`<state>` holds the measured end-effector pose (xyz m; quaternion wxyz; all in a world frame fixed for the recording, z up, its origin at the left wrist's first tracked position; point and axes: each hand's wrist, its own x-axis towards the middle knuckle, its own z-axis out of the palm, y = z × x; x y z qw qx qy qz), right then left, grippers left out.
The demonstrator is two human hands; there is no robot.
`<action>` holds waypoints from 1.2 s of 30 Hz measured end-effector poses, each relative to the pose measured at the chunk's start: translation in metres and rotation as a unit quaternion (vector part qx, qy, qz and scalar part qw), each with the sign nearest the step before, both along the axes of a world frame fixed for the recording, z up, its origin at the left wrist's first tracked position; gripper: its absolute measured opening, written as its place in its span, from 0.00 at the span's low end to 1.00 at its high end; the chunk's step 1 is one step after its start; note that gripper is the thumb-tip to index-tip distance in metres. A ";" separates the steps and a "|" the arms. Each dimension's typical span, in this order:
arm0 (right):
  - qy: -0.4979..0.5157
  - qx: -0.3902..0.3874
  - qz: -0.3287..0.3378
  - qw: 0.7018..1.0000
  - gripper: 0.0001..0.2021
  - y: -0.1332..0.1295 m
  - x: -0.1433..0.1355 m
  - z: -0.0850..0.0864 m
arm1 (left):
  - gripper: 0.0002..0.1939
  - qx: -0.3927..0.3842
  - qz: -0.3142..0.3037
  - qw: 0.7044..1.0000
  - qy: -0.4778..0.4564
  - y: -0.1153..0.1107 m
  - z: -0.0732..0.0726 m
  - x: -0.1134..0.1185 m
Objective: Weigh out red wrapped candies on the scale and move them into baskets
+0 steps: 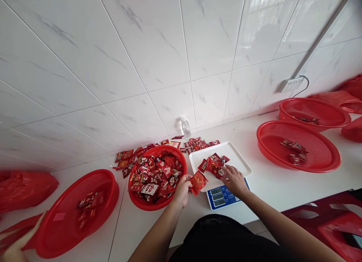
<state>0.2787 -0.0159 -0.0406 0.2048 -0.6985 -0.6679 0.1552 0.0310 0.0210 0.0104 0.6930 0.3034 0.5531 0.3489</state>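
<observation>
At the counter's near edge, the left hand (182, 190) pinches a red packet (198, 182) between fingers and thumb, holding it in the air between the full basket (135, 201) on its left and the white tray (240, 160) on its right. The right hand (233, 181) lies flat, fingers spread, on the small packet pile (215, 166) in that tray, which sits on a blue scale (222, 197) just under the wrist. A risk, as I judge it: the resting palm presses on the tray and could falsify the reading, and a nudge could slide slick wrappers over the shallow rim. Beyond the hands, loose packets (198, 143) and a bottle (186, 128) lie against the marble-veined tiled wall; more red baskets stand well apart to either side on the glossy white counter (271, 186), with a socket (291, 84) on the wall far to the right.
</observation>
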 end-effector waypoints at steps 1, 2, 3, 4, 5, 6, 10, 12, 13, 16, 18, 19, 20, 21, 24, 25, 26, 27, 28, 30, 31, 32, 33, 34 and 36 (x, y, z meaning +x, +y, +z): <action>-0.015 -0.021 -0.022 0.999 0.24 0.000 0.004 -0.004 | 0.15 -0.008 0.007 1.000 -0.021 -0.002 0.003 -0.009; -0.022 -0.040 -0.036 0.998 0.25 -0.001 0.007 -0.007 | 0.15 -0.019 0.014 0.999 -0.046 -0.003 0.006 -0.017; -0.019 -0.054 -0.044 0.997 0.25 -0.001 0.010 -0.009 | 0.15 -0.030 0.022 0.997 -0.071 -0.005 0.008 -0.024; -0.007 -0.065 -0.048 0.997 0.25 -0.001 0.011 -0.011 | 0.14 -0.040 0.029 0.994 -0.095 -0.007 0.010 -0.029; 0.013 -0.071 -0.051 0.996 0.25 0.000 0.012 -0.012 | 0.13 -0.050 0.034 0.992 -0.115 -0.009 0.011 -0.034; 0.037 -0.072 -0.057 0.995 0.25 0.001 0.014 -0.012 | 0.12 -0.058 0.037 0.989 -0.132 -0.011 0.011 -0.037; 0.142 -0.028 -0.127 0.981 0.20 0.009 0.024 -0.003 | 0.09 -0.078 0.030 0.982 -0.168 -0.016 0.006 -0.037; 0.200 0.009 -0.167 0.965 0.16 0.013 0.030 0.007 | 0.08 -0.076 0.009 0.979 -0.191 -0.018 0.003 -0.031; 0.235 0.024 -0.177 0.955 0.15 0.014 0.031 0.014 | 0.08 -0.077 -0.005 0.976 -0.203 -0.018 0.003 -0.027; 0.377 0.042 -0.151 0.913 0.13 0.012 0.017 0.039 | 0.11 -0.095 -0.061 0.971 -0.210 -0.020 0.007 -0.006; 0.476 0.012 -0.088 0.875 0.14 0.006 -0.004 0.056 | 0.15 -0.104 -0.102 0.972 -0.183 -0.021 0.014 0.012; 0.514 -0.022 -0.045 0.856 0.14 0.001 -0.016 0.063 | 0.17 -0.105 -0.119 0.973 -0.165 -0.022 0.017 0.020; 0.540 -0.063 -0.001 0.840 0.14 -0.004 -0.027 0.069 | 0.18 -0.101 -0.128 0.976 -0.144 -0.022 0.021 0.027; 0.559 -0.102 0.040 0.822 0.15 -0.009 -0.037 0.074 | 0.19 -0.091 -0.127 0.980 -0.121 -0.022 0.024 0.034; 0.644 -0.195 0.067 0.737 0.17 -0.023 -0.054 0.077 | 0.20 -0.015 -0.089 0.995 -0.042 -0.022 0.035 0.045; 0.682 -0.224 0.051 0.694 0.19 -0.027 -0.055 0.076 | 0.20 0.028 -0.080 0.996 -0.007 -0.023 0.038 0.047; 0.718 -0.255 0.034 0.646 0.20 -0.030 -0.056 0.073 | 0.19 0.077 -0.082 0.993 0.030 -0.023 0.041 0.049; 0.748 -0.288 0.024 0.597 0.23 -0.032 -0.055 0.071 | 0.19 0.130 -0.098 0.984 0.068 -0.024 0.044 0.052; 0.771 -0.320 0.022 0.550 0.26 -0.034 -0.054 0.069 | 0.18 0.184 -0.124 0.969 0.106 -0.025 0.047 0.055; 0.800 -0.373 0.038 0.469 0.32 -0.037 -0.052 0.064 | 0.16 0.282 -0.192 0.925 0.165 -0.028 0.052 0.063; 0.809 -0.389 0.048 0.438 0.34 -0.038 -0.051 0.063 | 0.15 0.322 -0.225 0.901 0.185 -0.029 0.055 0.068; 0.818 -0.397 0.054 0.413 0.33 -0.039 -0.050 0.061 | 0.14 0.357 -0.251 0.877 0.202 -0.030 0.057 0.073; 0.826 -0.400 0.055 0.393 0.32 -0.041 -0.048 0.059 | 0.13 0.388 -0.269 0.854 0.218 -0.031 0.058 0.078; 0.834 -0.399 0.049 0.378 0.31 -0.042 -0.045 0.056 | 0.14 0.417 -0.282 0.832 0.233 -0.031 0.059 0.083; 0.847 -0.395 0.019 0.355 0.26 -0.047 -0.039 0.048 | 0.19 0.469 -0.303 0.791 0.250 -0.030 0.061 0.090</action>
